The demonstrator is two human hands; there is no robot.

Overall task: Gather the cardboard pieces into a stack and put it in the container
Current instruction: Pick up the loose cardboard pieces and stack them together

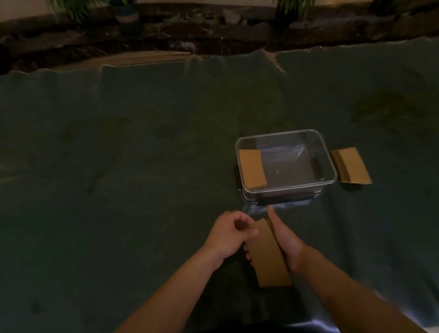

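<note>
both hands around cardboard stack

Brown cardboard stack held between my hands; second stack inside clear container, left end; third stack just right of it

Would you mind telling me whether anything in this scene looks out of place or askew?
One cardboard stack lies outside the clear container, on the cloth by its right wall. Cardboard already inside leans tilted against the left wall rather than lying flat. Both hands, left and right, hold a third stack.
</note>
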